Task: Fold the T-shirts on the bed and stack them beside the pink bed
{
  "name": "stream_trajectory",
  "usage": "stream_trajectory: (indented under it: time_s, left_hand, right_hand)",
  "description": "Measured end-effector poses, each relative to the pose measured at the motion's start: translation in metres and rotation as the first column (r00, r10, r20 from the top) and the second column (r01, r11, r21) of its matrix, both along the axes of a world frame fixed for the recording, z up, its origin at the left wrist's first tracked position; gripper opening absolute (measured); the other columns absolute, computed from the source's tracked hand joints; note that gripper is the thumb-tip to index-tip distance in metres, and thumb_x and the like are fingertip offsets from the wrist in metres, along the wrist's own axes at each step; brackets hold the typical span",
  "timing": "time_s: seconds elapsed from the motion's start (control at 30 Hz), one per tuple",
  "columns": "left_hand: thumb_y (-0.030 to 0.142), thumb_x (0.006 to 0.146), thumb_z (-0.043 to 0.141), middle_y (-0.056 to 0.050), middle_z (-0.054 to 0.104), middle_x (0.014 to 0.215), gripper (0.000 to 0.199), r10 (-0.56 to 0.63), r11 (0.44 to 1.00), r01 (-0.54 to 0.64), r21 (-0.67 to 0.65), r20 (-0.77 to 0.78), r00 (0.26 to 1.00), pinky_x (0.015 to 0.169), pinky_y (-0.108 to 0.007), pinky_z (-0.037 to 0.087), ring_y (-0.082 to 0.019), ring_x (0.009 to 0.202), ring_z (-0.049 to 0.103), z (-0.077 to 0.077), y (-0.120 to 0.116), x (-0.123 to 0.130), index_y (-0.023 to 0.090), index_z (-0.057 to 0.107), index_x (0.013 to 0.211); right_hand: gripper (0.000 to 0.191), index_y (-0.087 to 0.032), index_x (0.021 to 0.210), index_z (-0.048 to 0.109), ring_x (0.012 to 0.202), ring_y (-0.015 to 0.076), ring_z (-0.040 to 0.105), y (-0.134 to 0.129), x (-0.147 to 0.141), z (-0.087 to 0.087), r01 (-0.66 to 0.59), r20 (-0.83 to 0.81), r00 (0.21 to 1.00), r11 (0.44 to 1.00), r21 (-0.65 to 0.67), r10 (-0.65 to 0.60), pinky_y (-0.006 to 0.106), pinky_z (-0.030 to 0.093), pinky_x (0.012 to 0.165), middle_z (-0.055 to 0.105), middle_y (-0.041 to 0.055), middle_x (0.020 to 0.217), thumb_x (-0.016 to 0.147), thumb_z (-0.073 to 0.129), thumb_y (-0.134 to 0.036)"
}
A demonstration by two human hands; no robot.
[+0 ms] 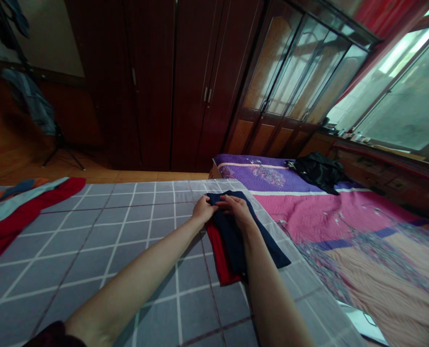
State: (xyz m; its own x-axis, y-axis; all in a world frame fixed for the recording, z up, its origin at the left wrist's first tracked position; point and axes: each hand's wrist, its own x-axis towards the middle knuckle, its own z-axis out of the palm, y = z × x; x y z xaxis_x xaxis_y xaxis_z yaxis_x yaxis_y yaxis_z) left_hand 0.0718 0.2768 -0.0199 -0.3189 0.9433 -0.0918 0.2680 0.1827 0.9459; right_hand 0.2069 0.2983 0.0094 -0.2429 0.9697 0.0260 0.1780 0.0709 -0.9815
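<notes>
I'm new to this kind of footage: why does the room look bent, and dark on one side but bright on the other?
Head view: wide lens bows the wardrobe and tilts the window; daylight from that window washes out its panes, while the left wall stays dim. Both hands, left hand and right hand, on the navy cloth, look sharp.

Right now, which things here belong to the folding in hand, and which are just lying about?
In hand:
- navy garment, both hands on it
- red garment beneath it
- left hand
- right hand

Lying about:
- black clothing on the purple quilt
- red cloth at far left
</notes>
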Motion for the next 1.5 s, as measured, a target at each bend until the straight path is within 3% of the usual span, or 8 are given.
stream_trajectory:
  time_s: [0.37, 0.6, 0.8, 0.87, 0.93, 1.03, 1.23, 1.5]
  left_hand:
    - [0.004, 0.064, 0.062, 0.001, 0.065, 0.071, 0.042, -0.024, 1.000, 0.026, 0.015, -0.074, 0.997, 0.058, -0.021, 0.044, -0.015, 0.067, 0.063, -0.003, -0.021, 0.001, 0.014, 0.055, 0.105]
    - [0.007, 0.062, 0.065, -0.002, 0.065, 0.075, 0.039, -0.029, 0.999, 0.037, 0.028, -0.247, 0.969, 0.065, -0.026, 0.044, -0.021, 0.077, 0.064, 0.001, -0.012, 0.004, 0.016, 0.056, 0.099]
    - [0.012, 0.077, 0.052, -0.007, 0.059, 0.107, 0.036, -0.010, 0.973, 0.110, 0.202, -0.441, 0.897, 0.087, -0.033, 0.040, -0.022, 0.104, 0.054, 0.012, -0.055, 0.002, 0.021, 0.050, 0.112]
    - [0.010, 0.077, 0.052, -0.005, 0.058, 0.108, 0.026, -0.134, 0.903, 0.346, 0.255, -0.598, 0.790, 0.093, -0.034, 0.037, -0.022, 0.109, 0.050, 0.013, -0.073, 0.005, 0.022, 0.056, 0.100]
    - [0.012, 0.078, 0.052, -0.007, 0.060, 0.099, 0.015, -0.223, 0.768, 0.607, 0.204, -0.803, 0.552, 0.090, -0.036, 0.038, -0.024, 0.102, 0.051, 0.014, -0.089, 0.009, 0.020, 0.059, 0.089]
    - [0.013, 0.084, 0.046, -0.009, 0.059, 0.088, 0.014, -0.171, 0.700, 0.708, 0.096, -0.940, 0.296, 0.082, -0.039, 0.040, -0.025, 0.090, 0.052, 0.021, -0.102, 0.016, 0.017, 0.059, 0.083]
    - [0.025, 0.091, 0.042, -0.010, 0.061, 0.103, 0.021, -0.119, 0.732, 0.661, 0.165, -0.924, 0.363, 0.096, -0.040, 0.035, -0.025, 0.102, 0.053, 0.035, -0.105, 0.025, 0.016, 0.061, 0.097]
    - [0.055, 0.089, 0.040, -0.024, 0.027, 0.147, 0.072, -0.273, 0.805, 0.593, 0.000, -0.888, 0.371, 0.111, -0.046, 0.021, -0.036, 0.138, 0.020, -0.008, -0.117, 0.020, 0.003, 0.035, 0.139]
  right_hand:
    - [0.004, -0.021, 0.056, 0.069, 0.061, 0.0173, 0.060, 0.007, -0.008, -0.013, 0.085, 0.336, 0.931, 0.979, 0.188, -0.145, 0.024, 0.041, 0.056, 0.061, -0.0009, 0.051, 0.055, 0.069, -0.025]
    - [0.020, -0.016, 0.072, 0.074, 0.071, 0.0195, 0.064, 0.008, -0.005, -0.014, -0.009, 0.279, 0.959, 0.974, 0.225, -0.055, 0.027, 0.047, 0.065, 0.071, 0.0034, 0.071, 0.065, 0.061, -0.031]
    - [0.021, -0.018, 0.078, 0.074, 0.069, 0.0181, 0.065, 0.008, -0.004, -0.015, -0.075, 0.248, 0.968, 0.977, 0.199, 0.024, 0.029, 0.049, 0.066, 0.073, 0.0033, 0.073, 0.065, 0.059, -0.024]
    - [0.024, -0.016, 0.082, 0.074, 0.068, 0.0177, 0.065, 0.008, -0.001, -0.013, -0.067, 0.237, 0.971, 0.981, 0.182, 0.022, 0.027, 0.049, 0.062, 0.072, 0.0044, 0.072, 0.066, 0.057, -0.024]
    - [0.028, -0.014, 0.087, 0.072, 0.065, 0.0178, 0.066, 0.007, 0.004, -0.010, -0.065, 0.238, 0.971, 0.985, 0.160, 0.025, 0.026, 0.048, 0.056, 0.072, 0.0058, 0.070, 0.068, 0.055, -0.026]
    - [0.035, -0.012, 0.096, 0.069, 0.066, 0.0187, 0.067, 0.007, 0.012, -0.003, -0.044, 0.264, 0.964, 0.985, 0.168, -0.002, 0.025, 0.048, 0.053, 0.072, 0.0078, 0.074, 0.074, 0.052, -0.032]
    - [0.048, -0.012, 0.118, 0.059, 0.106, 0.0211, 0.059, 0.017, 0.030, 0.008, 0.056, 0.412, 0.884, 0.925, 0.375, -0.221, 0.032, 0.045, 0.089, 0.065, 0.0129, 0.115, 0.083, 0.046, -0.042]
    - [0.062, -0.011, 0.135, 0.044, 0.135, 0.0316, 0.026, 0.012, 0.031, -0.030, -0.008, 0.750, 0.575, 0.914, 0.406, -0.328, 0.049, 0.013, 0.109, 0.039, 0.0169, 0.143, 0.084, 0.051, -0.046]
